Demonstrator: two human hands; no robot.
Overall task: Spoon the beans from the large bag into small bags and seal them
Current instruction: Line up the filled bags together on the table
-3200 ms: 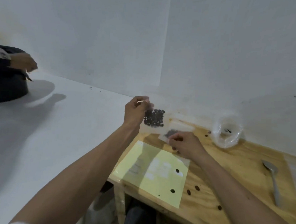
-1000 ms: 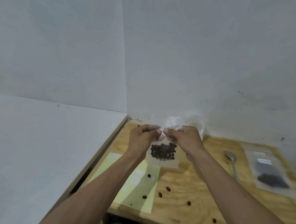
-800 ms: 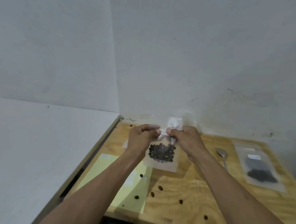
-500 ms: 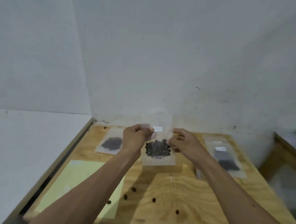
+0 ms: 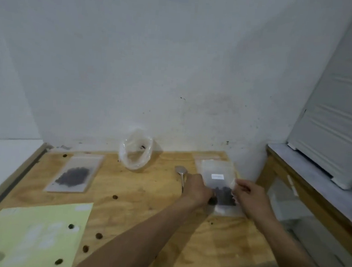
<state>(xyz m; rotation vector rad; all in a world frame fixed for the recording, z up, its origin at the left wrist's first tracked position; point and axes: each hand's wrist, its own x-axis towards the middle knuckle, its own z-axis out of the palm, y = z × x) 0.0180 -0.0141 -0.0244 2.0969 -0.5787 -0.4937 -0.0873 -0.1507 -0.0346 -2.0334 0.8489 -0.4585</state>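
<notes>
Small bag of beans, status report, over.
Both hands, left and right, on the small bag at the table's right. Spoon beside left hand. Nothing blocking.

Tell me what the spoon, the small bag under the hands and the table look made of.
Spoon: looks like metal, grey with a dull shine. Small bag: thin clear plastic, beans visible through it. Table: unpainted plywood, pale with visible grain.

small bags with beans: 2 (image 5: 75,173) (image 5: 219,184) | large bag: 1 (image 5: 135,151) | spoon: 1 (image 5: 181,172) | green sheet: 1 (image 5: 32,236) | loose beans: at least 6 (image 5: 114,197) | hands: 2 (image 5: 198,190) (image 5: 250,196)
</notes>
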